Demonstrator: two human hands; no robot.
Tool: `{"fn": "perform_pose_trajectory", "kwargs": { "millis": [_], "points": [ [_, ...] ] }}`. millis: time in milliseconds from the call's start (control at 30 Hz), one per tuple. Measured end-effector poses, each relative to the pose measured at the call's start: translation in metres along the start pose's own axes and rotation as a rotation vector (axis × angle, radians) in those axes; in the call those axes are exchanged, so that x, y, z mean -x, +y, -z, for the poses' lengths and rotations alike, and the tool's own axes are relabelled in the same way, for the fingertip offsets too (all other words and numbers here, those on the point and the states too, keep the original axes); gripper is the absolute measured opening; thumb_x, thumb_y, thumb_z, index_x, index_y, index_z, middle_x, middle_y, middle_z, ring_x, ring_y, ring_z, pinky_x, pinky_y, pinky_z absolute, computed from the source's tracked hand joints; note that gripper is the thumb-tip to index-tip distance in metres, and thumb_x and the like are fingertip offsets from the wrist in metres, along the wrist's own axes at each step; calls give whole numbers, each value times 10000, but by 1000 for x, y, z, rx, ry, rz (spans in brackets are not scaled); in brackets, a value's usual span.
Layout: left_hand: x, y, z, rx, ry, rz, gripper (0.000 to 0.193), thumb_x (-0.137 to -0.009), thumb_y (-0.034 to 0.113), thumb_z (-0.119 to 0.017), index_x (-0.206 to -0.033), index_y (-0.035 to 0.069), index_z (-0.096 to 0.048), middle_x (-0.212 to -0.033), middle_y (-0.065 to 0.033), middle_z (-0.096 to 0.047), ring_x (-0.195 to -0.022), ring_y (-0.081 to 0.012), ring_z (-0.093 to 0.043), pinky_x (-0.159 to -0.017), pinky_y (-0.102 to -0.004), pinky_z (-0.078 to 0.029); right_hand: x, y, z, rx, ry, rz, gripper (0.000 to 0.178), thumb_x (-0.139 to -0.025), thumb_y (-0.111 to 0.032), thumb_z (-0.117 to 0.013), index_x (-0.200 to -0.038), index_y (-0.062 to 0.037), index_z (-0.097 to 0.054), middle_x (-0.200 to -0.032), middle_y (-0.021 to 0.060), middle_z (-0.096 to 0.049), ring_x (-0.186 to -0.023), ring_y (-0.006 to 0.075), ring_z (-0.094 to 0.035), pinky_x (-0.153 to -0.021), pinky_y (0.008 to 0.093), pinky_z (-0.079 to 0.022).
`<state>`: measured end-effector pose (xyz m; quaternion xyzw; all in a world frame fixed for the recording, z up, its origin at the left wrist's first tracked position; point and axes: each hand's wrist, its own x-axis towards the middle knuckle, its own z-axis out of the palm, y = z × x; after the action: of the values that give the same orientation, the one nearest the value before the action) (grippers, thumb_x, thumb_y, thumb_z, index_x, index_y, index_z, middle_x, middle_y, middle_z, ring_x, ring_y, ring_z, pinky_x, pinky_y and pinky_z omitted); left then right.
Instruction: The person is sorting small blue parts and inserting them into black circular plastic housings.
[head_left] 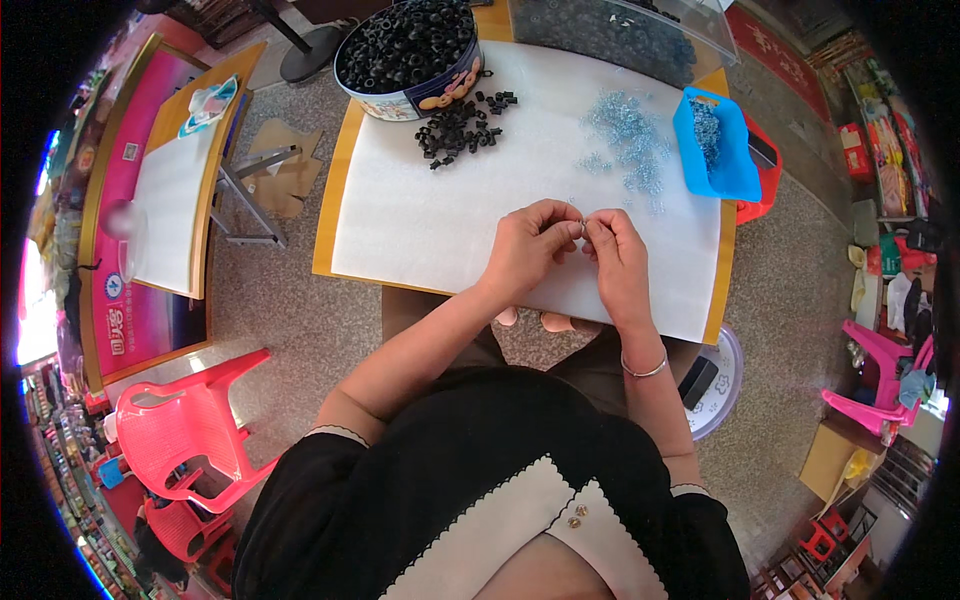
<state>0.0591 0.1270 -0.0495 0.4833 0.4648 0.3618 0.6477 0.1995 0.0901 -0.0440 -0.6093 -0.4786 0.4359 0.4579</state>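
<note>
My left hand (pixel 530 247) and my right hand (pixel 618 262) meet fingertip to fingertip above the near part of a white sheet (pixel 420 220) on the table. Both are closed in a pinch on a tiny object between them, too small to name. Beyond my right hand lies a loose scatter of small, clear bluish pieces (pixel 630 135). A blue scoop-shaped tray (pixel 735 178) at the right edge holds more of them. Farther left is a heap of small black tube-like pieces (pixel 455 137), beside a round tin (pixel 410 103) filled with black pieces.
A clear plastic bin (pixel 640 55) stands at the table's far edge. Something red (pixel 760 185) sits beside the blue tray. To the left are a second table (pixel 175 190) and a pink plastic chair (pixel 185 425). A round, pale lilac-rimmed object (pixel 728 390) is below the table's right side.
</note>
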Motion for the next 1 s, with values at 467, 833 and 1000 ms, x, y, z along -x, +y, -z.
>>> {"fn": "perform_pose_trajectory", "kwargs": {
  "millis": [467,833,1000],
  "points": [
    [-5,6,4,-119,-131,-3,234,-970,210,-532,-946,-16,-591,-723,-40,-610,-637,-97,-554,-594,-257,-469,0,3,0,35,65,75,137,-959,-129,-536,-979,-6,-594,-797,64,-636,-709,132,-588,-659,279,-491],
    [-8,2,0,-312,43,-158,152,-941,163,-566,-923,22,-621,-733,-87,-585,-643,-174,-552,-621,-304,-466,-7,18,6,52,126,170,93,-933,-68,-559,-1009,-34,-601,-856,22,-594,-754,96,-555,-660,226,-453],
    [-23,0,10,-685,209,-543,125,-824,94,-665,-948,85,-666,-888,-93,-623,-815,-267,-576,-702,-365,-488,-19,22,14,503,262,468,126,-841,-45,-625,-964,-68,-636,-892,62,-576,-859,222,-554,-749,337,-432]
  ]
}}
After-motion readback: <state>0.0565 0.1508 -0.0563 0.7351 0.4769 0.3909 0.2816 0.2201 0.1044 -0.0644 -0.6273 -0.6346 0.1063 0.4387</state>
